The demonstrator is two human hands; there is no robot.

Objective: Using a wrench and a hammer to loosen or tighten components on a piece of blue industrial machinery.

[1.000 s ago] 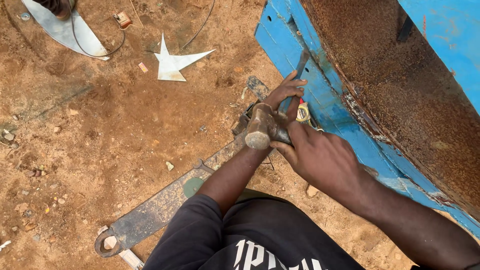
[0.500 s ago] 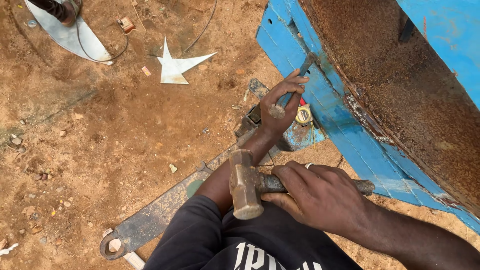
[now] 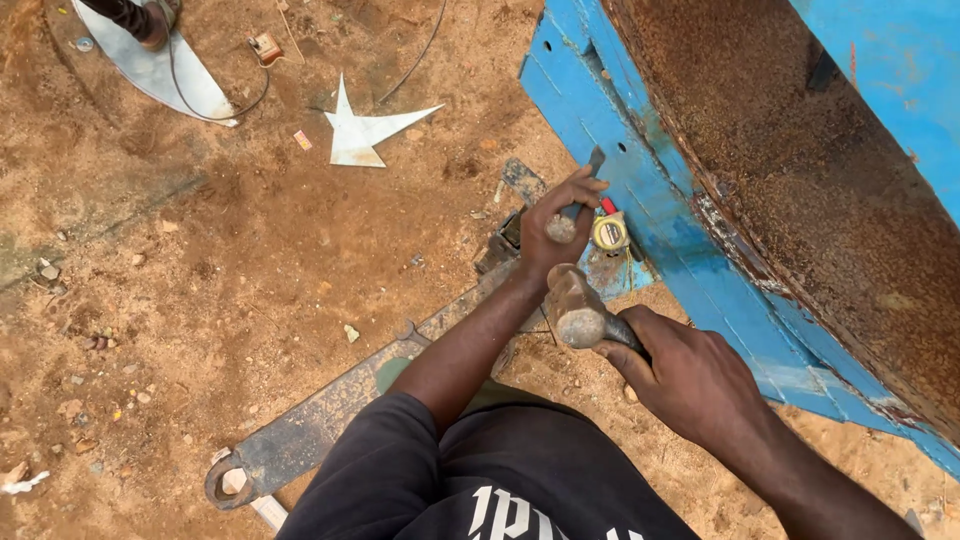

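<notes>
My left hand (image 3: 560,225) grips a dark metal chisel (image 3: 583,185), its tip set against the blue painted metal panel (image 3: 640,190). My right hand (image 3: 690,375) holds a hammer (image 3: 578,310) by its handle; the worn steel head hangs just below and near the chisel's butt end. A yellow tape measure (image 3: 609,233) lies on the blue panel right beside my left hand.
A large rusty brown metal body (image 3: 800,170) rises behind the blue panel at right. A long flat steel bar with an eye end (image 3: 300,440) lies on the sandy ground under my arm. A star-shaped sheet offcut (image 3: 365,135) and a curved sheet piece (image 3: 160,70) lie farther off.
The hammer struck at the chisel a second ago, swung back low toward my body, and is now raised again close to the chisel's end. My left hand kept the chisel in place.
</notes>
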